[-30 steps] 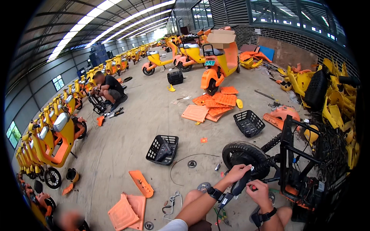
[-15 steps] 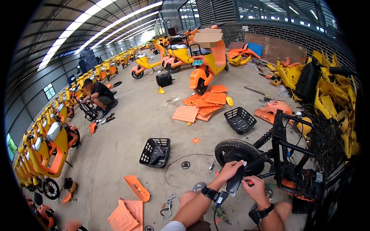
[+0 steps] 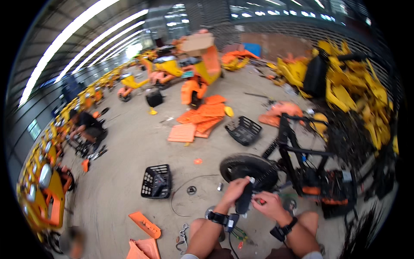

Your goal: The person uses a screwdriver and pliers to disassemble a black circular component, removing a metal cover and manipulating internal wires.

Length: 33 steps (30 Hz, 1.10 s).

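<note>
Both hands close in on the black tool beside the wheel

Two things differ from half a second earlier: the view has swung lower and nearer to the work, and the hands have drawn closer together over the tool. Farthest left, a black basket (image 3: 157, 181) sits on the concrete floor (image 3: 129, 142) where it sat before, with an orange panel (image 3: 145, 224) lying nearer the person's knee. The left hand (image 3: 235, 190) is wrapped around a black tool (image 3: 244, 199), its fingers (image 3: 239, 183) clamped on the upper part of the handle; the tool stands roughly upright, its top touching or just beside the black wheel (image 3: 246, 167). The right hand (image 3: 268, 205) has moved in from the side and now meets the tool low down, fingers curled together on something small and red there, though I cannot tell exactly what they pinch. Right of the hands stands the stripped black frame (image 3: 297, 151) that carries the wheel. My reading is that the grip is being settled for work at the wheel, not let go.
</note>
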{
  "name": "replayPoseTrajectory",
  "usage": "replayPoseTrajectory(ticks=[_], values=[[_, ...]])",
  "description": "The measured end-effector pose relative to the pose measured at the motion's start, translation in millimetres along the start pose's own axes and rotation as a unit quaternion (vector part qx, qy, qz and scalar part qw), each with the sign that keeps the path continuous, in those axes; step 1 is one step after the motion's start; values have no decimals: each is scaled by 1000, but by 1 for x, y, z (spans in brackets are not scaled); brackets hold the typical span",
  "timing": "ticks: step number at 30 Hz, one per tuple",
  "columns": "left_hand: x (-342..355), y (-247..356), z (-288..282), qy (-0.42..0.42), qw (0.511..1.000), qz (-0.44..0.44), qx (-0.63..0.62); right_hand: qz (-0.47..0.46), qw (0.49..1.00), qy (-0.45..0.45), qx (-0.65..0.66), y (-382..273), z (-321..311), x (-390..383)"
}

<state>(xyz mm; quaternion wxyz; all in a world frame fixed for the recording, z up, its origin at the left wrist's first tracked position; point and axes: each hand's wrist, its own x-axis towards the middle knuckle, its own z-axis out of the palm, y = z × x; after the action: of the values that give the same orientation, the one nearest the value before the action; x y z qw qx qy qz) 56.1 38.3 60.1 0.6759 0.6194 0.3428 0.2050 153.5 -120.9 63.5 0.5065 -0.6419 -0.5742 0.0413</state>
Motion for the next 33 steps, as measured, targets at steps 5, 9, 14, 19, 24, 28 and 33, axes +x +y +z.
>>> replayPoseTrajectory(ticks=[5, 9, 14, 19, 24, 28, 33], values=[[5, -10, -9, -26, 996, -48, -65, -15, 1000, -16, 13, 10, 2, -2], [-4, 0, -2, -13, 1000, -20, -3, -40, 998, -3, 50, 16, 4, -6], [-2, -1, 2, -17, 999, -30, -37, 18, 992, 65, 104, 19, 5, -6], [-13, 14, -3, 7, 994, -62, -86, 77, 992, 70, 74, 37, 18, -10], [-10, 22, 0, 6, 993, -65, -99, 284, 947, 95, 113, 69, 41, -26], [6, 21, 3, -4, 987, -70, -145, 511, 832, 94, 197, 110, 88, -33], [10, 19, -2, 21, 983, -88, -161, 665, 642, 288, 248, 185, 162, -93]])
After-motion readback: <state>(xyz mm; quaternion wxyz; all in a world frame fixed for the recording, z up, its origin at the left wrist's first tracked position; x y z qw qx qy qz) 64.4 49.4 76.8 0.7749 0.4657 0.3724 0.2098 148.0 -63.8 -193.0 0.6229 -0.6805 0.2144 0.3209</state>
